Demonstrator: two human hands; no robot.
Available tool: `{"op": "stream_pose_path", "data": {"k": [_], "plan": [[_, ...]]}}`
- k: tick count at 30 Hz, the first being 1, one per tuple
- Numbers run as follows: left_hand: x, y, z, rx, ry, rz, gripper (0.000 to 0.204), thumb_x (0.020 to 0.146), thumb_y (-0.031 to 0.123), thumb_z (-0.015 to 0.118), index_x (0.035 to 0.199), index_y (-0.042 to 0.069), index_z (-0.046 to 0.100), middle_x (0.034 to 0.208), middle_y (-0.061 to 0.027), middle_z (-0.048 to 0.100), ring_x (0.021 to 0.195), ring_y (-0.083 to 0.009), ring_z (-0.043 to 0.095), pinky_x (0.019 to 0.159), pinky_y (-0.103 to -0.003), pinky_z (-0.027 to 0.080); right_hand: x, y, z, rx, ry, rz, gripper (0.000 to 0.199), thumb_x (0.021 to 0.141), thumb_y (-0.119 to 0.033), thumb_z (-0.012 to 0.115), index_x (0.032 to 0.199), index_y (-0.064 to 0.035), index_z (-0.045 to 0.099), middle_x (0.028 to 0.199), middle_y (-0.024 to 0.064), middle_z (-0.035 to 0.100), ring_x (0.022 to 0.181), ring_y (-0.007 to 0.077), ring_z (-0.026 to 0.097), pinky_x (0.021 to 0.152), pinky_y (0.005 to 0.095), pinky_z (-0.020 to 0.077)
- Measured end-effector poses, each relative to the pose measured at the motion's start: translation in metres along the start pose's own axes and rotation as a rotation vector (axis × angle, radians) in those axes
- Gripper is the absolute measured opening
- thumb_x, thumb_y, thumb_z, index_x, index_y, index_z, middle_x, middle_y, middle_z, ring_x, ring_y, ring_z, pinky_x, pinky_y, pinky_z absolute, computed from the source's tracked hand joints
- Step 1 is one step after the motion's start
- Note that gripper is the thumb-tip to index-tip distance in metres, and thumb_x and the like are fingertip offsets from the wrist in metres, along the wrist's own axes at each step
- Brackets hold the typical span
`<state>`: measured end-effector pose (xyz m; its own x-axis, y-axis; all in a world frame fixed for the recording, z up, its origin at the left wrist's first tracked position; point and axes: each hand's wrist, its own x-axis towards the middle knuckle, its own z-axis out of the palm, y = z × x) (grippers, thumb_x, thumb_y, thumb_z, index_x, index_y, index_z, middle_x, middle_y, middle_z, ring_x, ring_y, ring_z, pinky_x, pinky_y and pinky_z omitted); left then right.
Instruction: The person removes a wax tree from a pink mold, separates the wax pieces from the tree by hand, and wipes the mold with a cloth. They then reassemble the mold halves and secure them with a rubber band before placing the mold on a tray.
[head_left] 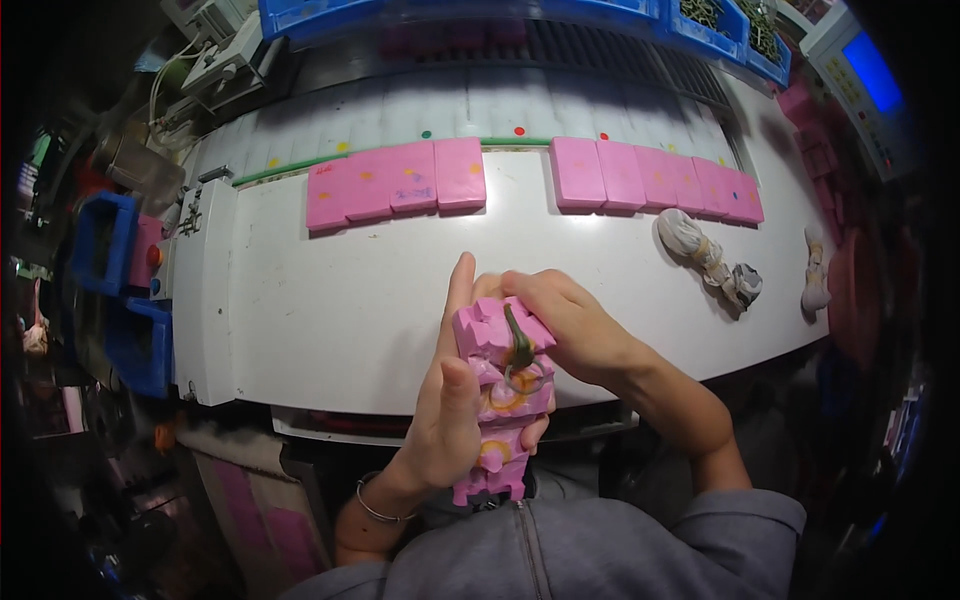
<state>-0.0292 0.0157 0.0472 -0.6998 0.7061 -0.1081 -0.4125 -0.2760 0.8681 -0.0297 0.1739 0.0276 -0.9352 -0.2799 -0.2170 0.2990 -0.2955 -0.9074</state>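
A pink rubber mould (pixel 505 400) with notched, uneven faces lies in my hands in front of my body. My left hand (pixel 445 425) wraps it from the left, thumb raised along its near side; fingertips show past its right edge. At the mould's far end, my right hand (pixel 570 320) grips the upper right corner with bent fingers, partly hidden behind it. A dark green wax-like piece (pixel 520 345) stands out of the mould's upper part, with a thin ring-shaped loop (pixel 525 378) below it. Yellowish stains mark the mould's hollows.
Pink blocks stand in two rows, left (pixel 395 185) and right (pixel 655 178), on the white table (pixel 340 300). A knotted white cloth pouch (pixel 685 235) lies at right. Blue bins (pixel 715 25) with green pieces sit at the back. A machine with a blue screen (pixel 872 72) stands far right.
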Motion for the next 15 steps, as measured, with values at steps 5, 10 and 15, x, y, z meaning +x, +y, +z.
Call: {"op": "stream_pose_path", "data": {"k": [5,10,15], "plan": [[0.002,-0.007,-0.009,-0.072,-0.129,-0.073,0.073,0.092,0.061,0.027,0.139,0.007,0.013,0.083,-0.0157,0.052,0.056,-0.0165,0.053,0.052,-0.028,0.046,0.002,0.004,0.004,0.069,0.114,0.15,0.032,0.097,-0.019,0.035,0.101,0.003,0.057,0.097,0.0087,0.059,0.086,0.0134,0.054,0.079,0.0292,0.0444],[0.007,-0.004,-0.007,-0.14,0.01,-0.077,0.048,0.099,0.041,0.022,0.132,0.005,0.023,0.079,-0.0151,0.053,0.054,-0.0171,0.053,0.051,-0.027,0.046,-0.006,0.011,0.01,-0.389,0.465,-0.402,0.031,0.099,-0.021,0.035,0.103,0.0011,0.057,0.094,0.0046,0.057,0.082,0.0115,0.052,0.075,0.026,0.0424],[0.011,-0.003,-0.012,0.079,0.132,-0.076,0.045,0.1,0.036,0.019,0.13,0.004,0.027,0.081,-0.0118,0.054,0.054,-0.0147,0.053,0.05,-0.026,0.046,-0.033,0.002,0.019,-0.809,0.401,-0.671,0.022,0.07,-0.001,0.073,0.089,-0.0032,0.064,0.082,0.0093,0.055,0.071,0.022,0.054,0.059,0.0302,0.0437]]}}
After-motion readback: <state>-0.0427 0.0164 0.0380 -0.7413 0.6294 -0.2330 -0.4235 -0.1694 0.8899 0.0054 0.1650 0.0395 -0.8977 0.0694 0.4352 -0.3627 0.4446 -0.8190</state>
